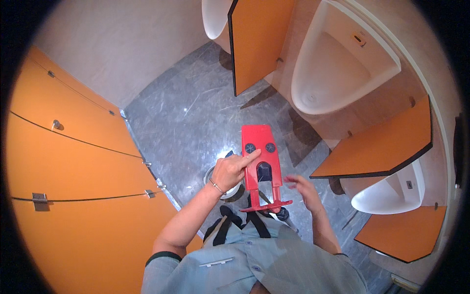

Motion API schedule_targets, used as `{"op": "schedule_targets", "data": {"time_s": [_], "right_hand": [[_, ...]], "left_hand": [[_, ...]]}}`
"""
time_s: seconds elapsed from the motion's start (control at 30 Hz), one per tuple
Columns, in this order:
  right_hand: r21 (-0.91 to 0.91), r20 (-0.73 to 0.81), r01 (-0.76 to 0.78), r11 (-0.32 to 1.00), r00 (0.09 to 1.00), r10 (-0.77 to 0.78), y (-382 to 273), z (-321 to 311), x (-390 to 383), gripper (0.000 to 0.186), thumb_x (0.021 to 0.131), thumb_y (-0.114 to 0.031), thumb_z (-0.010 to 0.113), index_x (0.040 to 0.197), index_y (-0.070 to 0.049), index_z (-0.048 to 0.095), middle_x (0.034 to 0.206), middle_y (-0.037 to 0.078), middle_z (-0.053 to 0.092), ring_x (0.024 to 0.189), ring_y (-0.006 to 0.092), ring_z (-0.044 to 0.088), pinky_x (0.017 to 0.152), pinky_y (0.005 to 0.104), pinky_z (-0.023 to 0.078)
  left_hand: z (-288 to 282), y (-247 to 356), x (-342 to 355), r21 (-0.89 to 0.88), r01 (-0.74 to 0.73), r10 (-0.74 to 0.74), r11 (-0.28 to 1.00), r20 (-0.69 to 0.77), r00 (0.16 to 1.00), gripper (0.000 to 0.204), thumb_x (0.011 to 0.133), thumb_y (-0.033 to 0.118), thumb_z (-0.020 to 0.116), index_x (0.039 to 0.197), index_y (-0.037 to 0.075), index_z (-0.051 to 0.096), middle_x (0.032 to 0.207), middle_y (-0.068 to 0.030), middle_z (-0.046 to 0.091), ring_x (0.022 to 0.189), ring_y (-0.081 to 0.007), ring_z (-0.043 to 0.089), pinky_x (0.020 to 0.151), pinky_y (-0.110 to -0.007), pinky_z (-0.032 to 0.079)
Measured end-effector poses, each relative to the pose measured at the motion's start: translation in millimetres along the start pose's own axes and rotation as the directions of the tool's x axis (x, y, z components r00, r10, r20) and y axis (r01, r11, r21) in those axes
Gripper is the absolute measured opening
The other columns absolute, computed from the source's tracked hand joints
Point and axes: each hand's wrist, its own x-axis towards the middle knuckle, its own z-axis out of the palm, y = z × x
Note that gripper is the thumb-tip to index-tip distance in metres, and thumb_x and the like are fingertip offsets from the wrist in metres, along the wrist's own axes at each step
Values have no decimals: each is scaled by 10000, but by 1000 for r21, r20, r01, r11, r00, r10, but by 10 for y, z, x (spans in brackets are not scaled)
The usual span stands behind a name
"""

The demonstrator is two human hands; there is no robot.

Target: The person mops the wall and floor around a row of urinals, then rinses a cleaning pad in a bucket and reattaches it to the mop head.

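Note:
A red plastic panel [263,137] is in front of my body. It has two round black discs, an arched cutout with a dark block in it, and two narrow legs ending in a red crossbar [267,206]. My left hand [231,172] grips the panel's left edge, its index finger stretched across the front just below the discs. The thumb is hidden. To the right of the panel, my right hand [304,192] is apart from it, fingers loosely spread, holding nothing. A round white bucket [209,177] stands on the floor, partly hidden behind my left hand.
Orange cubicle doors [78,166] with metal hinges run along the left. White urinals [323,63] line the right wall, with orange dividers [382,147] jutting out between them. The floor [181,103] is grey marbled tile, and a pale wall [122,39] closes the far end.

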Motion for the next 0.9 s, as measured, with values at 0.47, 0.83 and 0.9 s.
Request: {"op": "schedule_targets", "data": {"time_s": [0.47,0.83,0.9], "right_hand": [[470,150,-148,870,985,86,-720,584,67,210,894,-202,512,911,5,487,570,82,490,419,162,474,421,267,399],[402,389,-282,871,914,117,-640,839,-10,203,846,-201,566,884,-13,500,586,53,500,471,123,486,439,251,386],[401,418,-307,863,900,126,-627,868,3,202,841,-197,569,886,-11,502,587,56,505,465,121,485,436,251,387]], "left_hand": [[-983,79,-84,-11,281,-280,960,56,958,800,625,343,772,1315,105,443,956,-196,604,883,-307,612,772,-378,495],[-1620,51,-109,837,183,-603,515,203,771,186,725,122,611,892,64,670,957,-174,636,863,-308,639,726,-381,529],[-1795,83,-62,854,197,-621,482,175,764,238,657,248,708,816,73,677,817,-146,661,815,-313,643,707,-393,521]]}}
